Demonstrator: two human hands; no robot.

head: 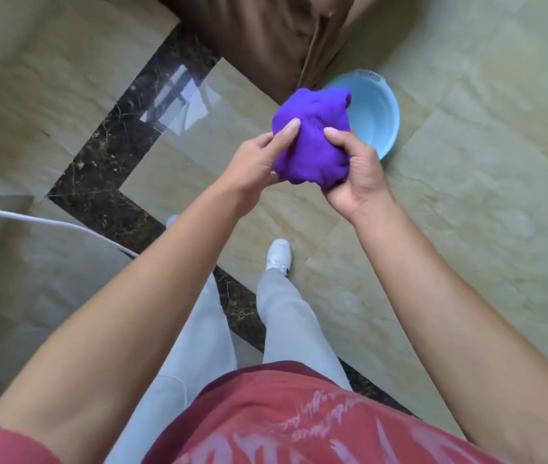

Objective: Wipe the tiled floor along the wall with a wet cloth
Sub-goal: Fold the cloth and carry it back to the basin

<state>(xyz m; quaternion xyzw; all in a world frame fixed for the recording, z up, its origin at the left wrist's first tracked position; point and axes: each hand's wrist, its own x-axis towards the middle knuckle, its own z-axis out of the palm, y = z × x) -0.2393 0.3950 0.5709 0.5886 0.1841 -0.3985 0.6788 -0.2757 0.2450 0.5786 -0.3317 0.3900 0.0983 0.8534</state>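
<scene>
Red shirt [299, 423] filling the bottom edge, pale trousers [199, 329] and one white shoe [278, 254] below centre, standing upright on glossy beige tiled floor [466, 229] crossed by a dark marble band [115, 155]. Both forearms reaching up to centre frame, where a purple cloth [311, 142] sits bunched into a ball, held in the air and well clear of the floor. Left hand [259, 162] on the cloth's left side, thumb pressed flat across the front; right hand [354, 175] cupping it from below and right, fingers [336, 135] curled and clamped into the fabric. Both closed firmly on the bundle.

Light blue basin [379, 108] just behind the cloth at upper right, partly hidden by it, beside brown draped fabric [265, 38] at top centre. White cord [48, 222] arcing in from the left edge.

Probably wringing or reshaping before wiping. Best done squarely over the basin, not over the tiles, to catch drips. Squeeze until damp rather than dripping; cannot tell how wet now. Then fold to a flat pad, not a ball, for even contact. Crouch low and wipe along the edge in overlapping strokes, minding slippery glossy tiles.
</scene>
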